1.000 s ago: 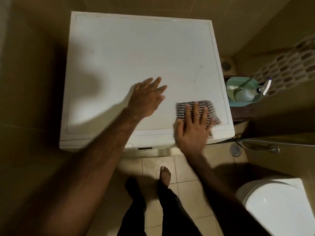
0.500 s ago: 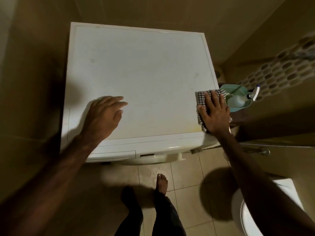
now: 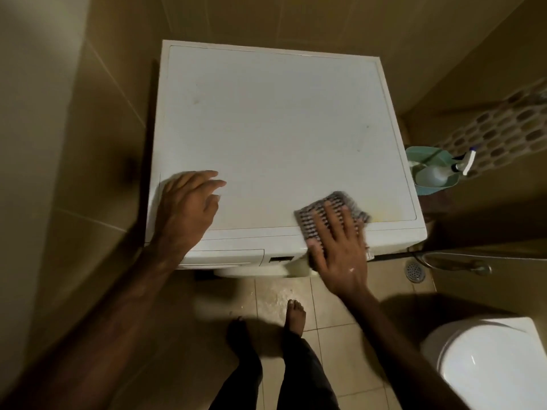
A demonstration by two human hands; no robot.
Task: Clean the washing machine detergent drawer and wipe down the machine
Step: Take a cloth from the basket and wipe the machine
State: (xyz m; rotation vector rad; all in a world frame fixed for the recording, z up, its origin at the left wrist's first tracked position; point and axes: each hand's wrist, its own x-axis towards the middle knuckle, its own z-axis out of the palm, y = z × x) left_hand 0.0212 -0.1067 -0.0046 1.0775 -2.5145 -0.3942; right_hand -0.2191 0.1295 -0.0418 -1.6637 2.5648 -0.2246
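A white washing machine (image 3: 275,125) fills the middle of the view, seen from above. My right hand (image 3: 337,247) lies flat with spread fingers on a black-and-white checked cloth (image 3: 337,202), pressing it onto the front right part of the top, near the front edge. My left hand (image 3: 186,208) rests palm down on the front left corner of the top, holding nothing. The closed detergent drawer (image 3: 225,257) shows at the front left, below my left wrist. A faint yellowish stain (image 3: 381,216) sits to the right of the cloth.
A teal basin (image 3: 432,170) holding a spray bottle (image 3: 450,170) stands right of the machine. A white toilet (image 3: 485,362) is at the lower right. A floor drain (image 3: 416,270) and a metal hose (image 3: 455,261) lie on the tiled floor. My bare feet (image 3: 294,316) stand before the machine. Walls close in on the left and back.
My right hand has slid the cloth from the right edge back leftward and toward the front edge. My left hand stays at the front left corner.
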